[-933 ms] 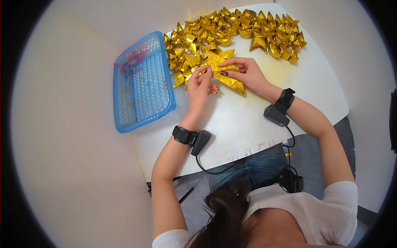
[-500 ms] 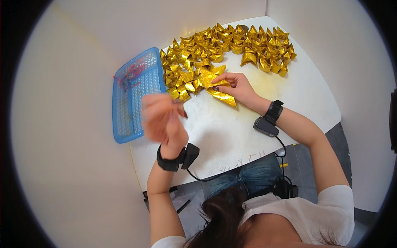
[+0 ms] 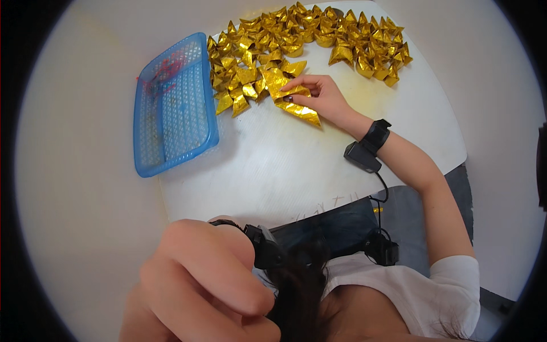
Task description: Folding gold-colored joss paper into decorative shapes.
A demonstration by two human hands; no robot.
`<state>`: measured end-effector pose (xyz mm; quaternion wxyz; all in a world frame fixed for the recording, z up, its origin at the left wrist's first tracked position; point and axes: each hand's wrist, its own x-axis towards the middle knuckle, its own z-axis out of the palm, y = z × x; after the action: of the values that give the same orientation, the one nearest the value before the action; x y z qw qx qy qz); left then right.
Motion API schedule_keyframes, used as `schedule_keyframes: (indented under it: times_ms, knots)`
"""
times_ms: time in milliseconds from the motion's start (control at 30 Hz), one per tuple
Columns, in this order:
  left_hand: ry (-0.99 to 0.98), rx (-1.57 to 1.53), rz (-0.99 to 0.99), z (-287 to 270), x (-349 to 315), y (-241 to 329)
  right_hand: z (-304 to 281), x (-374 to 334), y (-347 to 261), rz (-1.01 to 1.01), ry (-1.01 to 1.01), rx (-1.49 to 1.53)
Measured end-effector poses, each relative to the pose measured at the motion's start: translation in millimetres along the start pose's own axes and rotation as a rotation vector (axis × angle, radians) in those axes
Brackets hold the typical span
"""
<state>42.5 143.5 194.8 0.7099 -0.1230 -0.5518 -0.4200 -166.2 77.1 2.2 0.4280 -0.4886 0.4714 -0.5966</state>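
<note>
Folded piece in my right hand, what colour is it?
The folded piece is shiny gold; head view shows it best.

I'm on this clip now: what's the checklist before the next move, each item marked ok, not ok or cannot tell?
1. Right hand has a grip on the gold foil piece: ok, pinched between thumb and fingers.
2. Left hand at the foil piece: not ok, it is raised close to the camera, well away from it.
3. Left hand holding nothing: cannot tell, its curled fingers hide the palm.
4. Foil piece apart from the folded gold pieces: cannot tell, they overlap in this view.
5. Blue basket apart from the right hand: ok, it sits to the left.
</note>
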Motion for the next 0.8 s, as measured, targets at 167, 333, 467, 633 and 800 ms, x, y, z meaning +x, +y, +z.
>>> schedule_keyframes:
  times_ms: [167,333,467,633,800]
  knots:
    - [0.472,-0.01,0.073,52,-2,-13,-7,-2,4,-0.01,0.01,-0.07]
    - [-0.235,-0.604,-0.32,-42,9,-7,-13,-4,6,-0.001,0.012,-0.081]
    - [-0.203,-0.726,-0.252,-95,1,25,-1,0,7,-0.055,-0.026,-0.113]
    - [-0.176,-0.944,-0.264,-81,3,10,-8,-2,10,-0.054,-0.016,-0.132]
    - [-0.241,-0.801,-0.276,-71,3,9,-5,-1,9,-0.045,-0.023,-0.111]
